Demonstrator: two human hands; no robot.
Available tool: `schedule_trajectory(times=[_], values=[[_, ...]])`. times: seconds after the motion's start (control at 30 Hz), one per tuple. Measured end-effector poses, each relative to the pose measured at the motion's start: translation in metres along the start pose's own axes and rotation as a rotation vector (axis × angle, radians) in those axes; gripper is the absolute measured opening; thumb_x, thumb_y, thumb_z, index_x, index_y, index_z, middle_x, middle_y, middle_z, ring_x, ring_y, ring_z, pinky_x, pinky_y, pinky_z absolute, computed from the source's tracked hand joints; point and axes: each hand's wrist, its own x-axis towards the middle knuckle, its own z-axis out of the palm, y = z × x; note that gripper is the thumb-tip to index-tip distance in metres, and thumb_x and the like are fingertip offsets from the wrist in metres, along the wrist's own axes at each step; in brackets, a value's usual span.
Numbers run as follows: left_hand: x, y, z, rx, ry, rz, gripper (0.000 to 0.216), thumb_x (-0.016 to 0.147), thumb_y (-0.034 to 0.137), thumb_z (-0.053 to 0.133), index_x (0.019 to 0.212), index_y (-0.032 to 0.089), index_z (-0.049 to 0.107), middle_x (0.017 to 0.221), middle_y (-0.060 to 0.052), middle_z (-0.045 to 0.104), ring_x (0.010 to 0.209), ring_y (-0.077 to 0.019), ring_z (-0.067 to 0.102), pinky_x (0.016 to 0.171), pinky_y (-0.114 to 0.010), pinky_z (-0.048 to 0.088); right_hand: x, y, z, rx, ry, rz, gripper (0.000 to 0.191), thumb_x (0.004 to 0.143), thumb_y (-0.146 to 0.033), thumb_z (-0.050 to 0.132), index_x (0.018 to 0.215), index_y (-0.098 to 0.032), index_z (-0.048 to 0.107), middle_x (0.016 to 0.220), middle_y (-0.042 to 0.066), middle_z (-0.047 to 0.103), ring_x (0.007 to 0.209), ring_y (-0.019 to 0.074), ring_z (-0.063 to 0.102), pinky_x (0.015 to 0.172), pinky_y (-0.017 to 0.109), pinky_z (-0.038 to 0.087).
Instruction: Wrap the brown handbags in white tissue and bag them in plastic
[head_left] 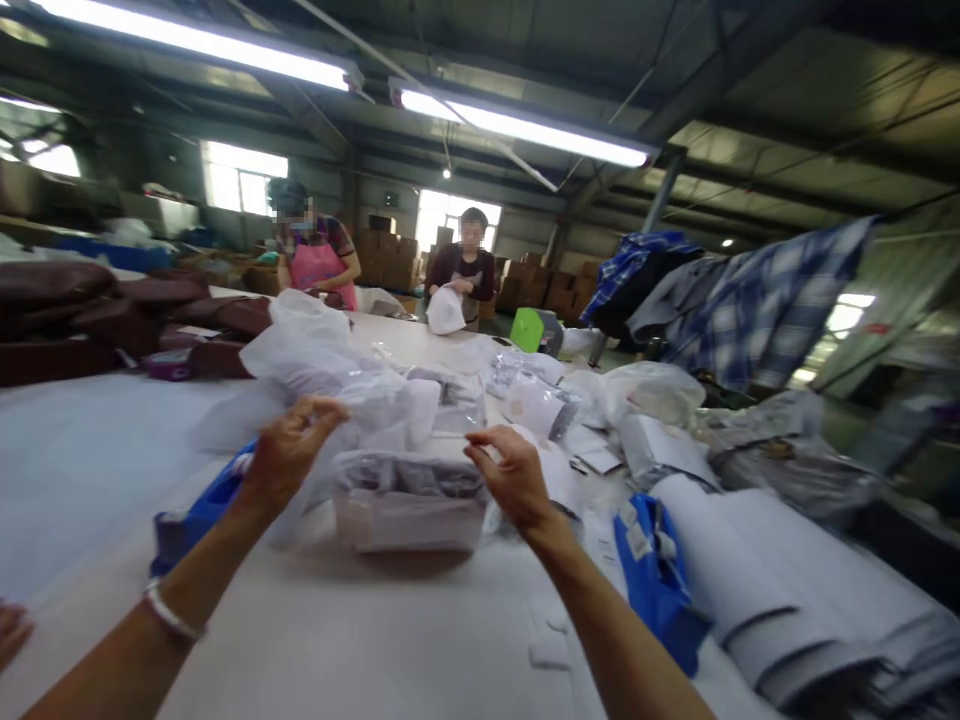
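A boxy bundle in clear plastic film (409, 515) lies on the white table in front of me, dark along its top and pale on the near side. My left hand (289, 455) is closed, fingertips pinched together before a crumpled translucent plastic bag (315, 345); whether they grip its film is unclear. Across the bundle, my right hand (514, 475) pinches thumb and forefinger at its upper right corner. A thin pale edge runs to those fingertips, too blurred to name. Blue tape dispensers stand near both forearms, one on the left (199, 515) and one on the right (656, 575).
Brown bags (90, 315) are piled at the left. Rolled white sheets (795, 590) lie at the right, below hanging checked shirts (765, 300). Plastic-wrapped packages (536, 400) cover the table beyond. Two people work across it; another person's hand (11, 632) shows at the left edge.
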Motion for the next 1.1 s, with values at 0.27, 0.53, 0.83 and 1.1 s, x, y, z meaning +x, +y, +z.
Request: schedule_trajectory(times=[0.27, 0.53, 0.83, 1.1], values=[[-0.014, 0.023, -0.006, -0.095, 0.197, -0.022, 0.024, 0.084, 0.053, 0.059, 0.087, 0.031, 0.068, 0.079, 0.004, 0.071, 0.082, -0.0233, 0.071, 0.063, -0.034, 0.055, 0.007, -0.036, -0.024, 0.226, 0.366, 0.054, 0.006, 0.088, -0.024, 0.064, 0.091, -0.022, 0.069, 0.082, 0.0, 0.069, 0.073, 0.0151, 0.065, 0.07, 0.028, 0.053], [-0.046, 0.032, -0.02, -0.067, 0.168, -0.034, 0.02, 0.082, 0.051, 0.064, 0.082, 0.032, 0.07, 0.076, 0.0, 0.07, 0.066, -0.0192, 0.068, 0.059, -0.034, 0.059, 0.005, -0.012, -0.07, 0.618, 0.088, 0.346, 0.026, 0.081, -0.043, 0.071, 0.092, -0.019, 0.072, 0.075, 0.001, 0.072, 0.062, 0.0141, 0.066, 0.063, 0.029, 0.055], [-0.072, 0.029, -0.024, -0.062, 0.235, -0.053, 0.022, 0.077, 0.054, 0.064, 0.075, 0.033, 0.069, 0.075, 0.003, 0.072, 0.075, -0.028, 0.07, 0.077, -0.05, 0.062, -0.033, 0.008, -0.084, 0.351, 0.235, 0.468, 0.026, 0.085, -0.043, 0.067, 0.094, -0.019, 0.072, 0.084, 0.006, 0.074, 0.078, 0.0204, 0.069, 0.076, 0.034, 0.057], [-0.077, 0.044, -0.036, 0.065, 0.118, 0.399, 0.031, 0.089, 0.041, 0.064, 0.115, 0.024, 0.059, 0.122, -0.008, 0.064, 0.121, -0.0265, 0.058, 0.107, -0.045, 0.046, -0.013, -0.102, -0.076, -0.014, -0.128, -0.155, 0.018, 0.092, -0.034, 0.061, 0.106, -0.032, 0.071, 0.102, 0.003, 0.075, 0.092, 0.0223, 0.071, 0.081, 0.035, 0.058]])
